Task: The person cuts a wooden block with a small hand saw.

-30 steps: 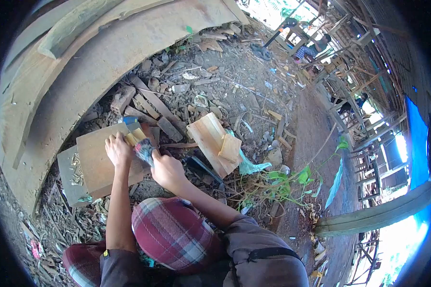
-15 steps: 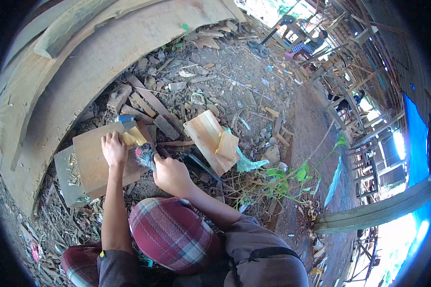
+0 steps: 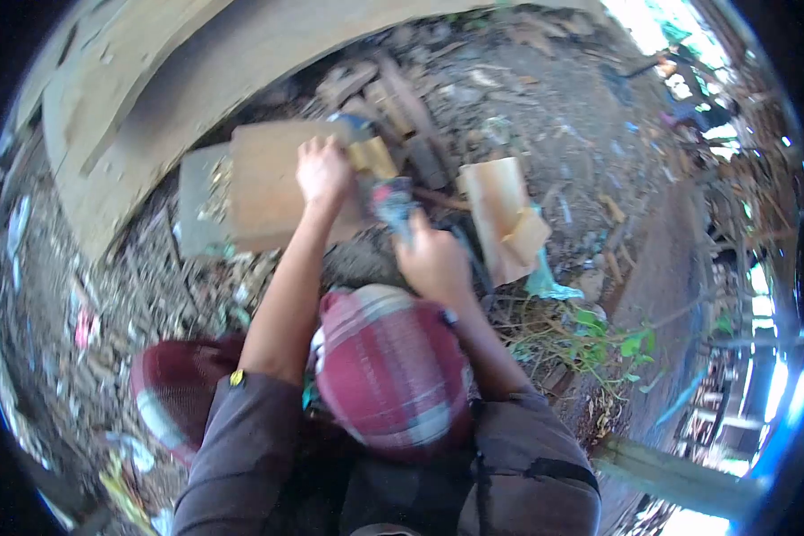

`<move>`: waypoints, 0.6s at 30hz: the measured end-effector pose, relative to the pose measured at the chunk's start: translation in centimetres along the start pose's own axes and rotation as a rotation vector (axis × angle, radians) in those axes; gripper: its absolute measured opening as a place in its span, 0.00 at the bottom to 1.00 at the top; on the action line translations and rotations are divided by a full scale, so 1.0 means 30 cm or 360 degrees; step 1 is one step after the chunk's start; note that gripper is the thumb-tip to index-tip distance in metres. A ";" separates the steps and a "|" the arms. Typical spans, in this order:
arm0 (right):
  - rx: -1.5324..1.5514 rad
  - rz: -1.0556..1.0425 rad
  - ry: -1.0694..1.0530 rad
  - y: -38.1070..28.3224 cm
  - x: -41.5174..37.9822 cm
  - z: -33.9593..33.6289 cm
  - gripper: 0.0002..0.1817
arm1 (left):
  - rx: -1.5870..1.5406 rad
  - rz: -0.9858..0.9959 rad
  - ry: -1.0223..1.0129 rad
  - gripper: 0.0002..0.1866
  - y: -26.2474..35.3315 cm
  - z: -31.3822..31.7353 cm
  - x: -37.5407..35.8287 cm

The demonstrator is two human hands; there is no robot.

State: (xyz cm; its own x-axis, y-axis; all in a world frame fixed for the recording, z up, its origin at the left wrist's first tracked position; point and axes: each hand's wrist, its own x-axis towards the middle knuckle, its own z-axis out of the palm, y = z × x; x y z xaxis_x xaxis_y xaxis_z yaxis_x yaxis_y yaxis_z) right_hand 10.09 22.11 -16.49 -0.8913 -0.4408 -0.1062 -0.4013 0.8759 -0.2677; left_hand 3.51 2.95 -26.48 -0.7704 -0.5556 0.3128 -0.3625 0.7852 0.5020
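Observation:
My left hand (image 3: 324, 170) rests on a flat brown board (image 3: 268, 179), its fingers spread on the surface. Just right of it, a small yellowish piece of wood (image 3: 372, 158) lies at the board's edge; blur hides whether the hand touches it. My right hand (image 3: 433, 259) is wrapped round a dusty blue-grey tool with a red patch (image 3: 393, 201), whose exact kind I cannot make out. The tool's head is close below the yellowish wood. A blue object (image 3: 355, 123) shows behind the board's upper right corner.
A pale plank (image 3: 491, 210) with a small wood block (image 3: 527, 234) on it lies to the right, beside a turquoise plastic scrap (image 3: 549, 281). Wood scraps (image 3: 402, 112) litter the ground behind. Large curved timber (image 3: 196, 98) bounds the upper left; green plants (image 3: 590, 339) grow at right.
The view has shifted, so the boards and hands appear further right and higher. Both hands keep about the same places beside the board, the right hand still holding the tool.

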 end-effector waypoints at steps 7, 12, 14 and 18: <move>-0.0152 0.0165 -0.0166 -0.026 -0.064 -0.054 0.30 | -0.0042 0.0138 0.0152 0.09 -0.018 0.021 0.006; -0.0173 0.0166 -0.0085 -0.010 -0.052 -0.045 0.27 | -0.0046 0.0185 0.0168 0.08 -0.026 0.028 0.009; -0.0144 0.0110 -0.0008 0.002 -0.049 -0.045 0.27 | -0.0067 0.0197 0.0176 0.08 -0.028 0.026 0.008; 0.0034 -0.0044 0.0223 0.084 0.054 0.088 0.25 | -0.0036 0.0226 0.0127 0.08 -0.027 0.017 0.001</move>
State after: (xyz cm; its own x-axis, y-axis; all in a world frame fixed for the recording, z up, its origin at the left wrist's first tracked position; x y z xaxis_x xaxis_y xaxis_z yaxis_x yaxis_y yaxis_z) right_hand 8.18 23.09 -19.87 -0.9014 -0.4314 0.0360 -0.4226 0.8589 -0.2893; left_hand 3.52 2.44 -27.29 -0.7688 -0.4599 0.4443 -0.2403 0.8517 0.4657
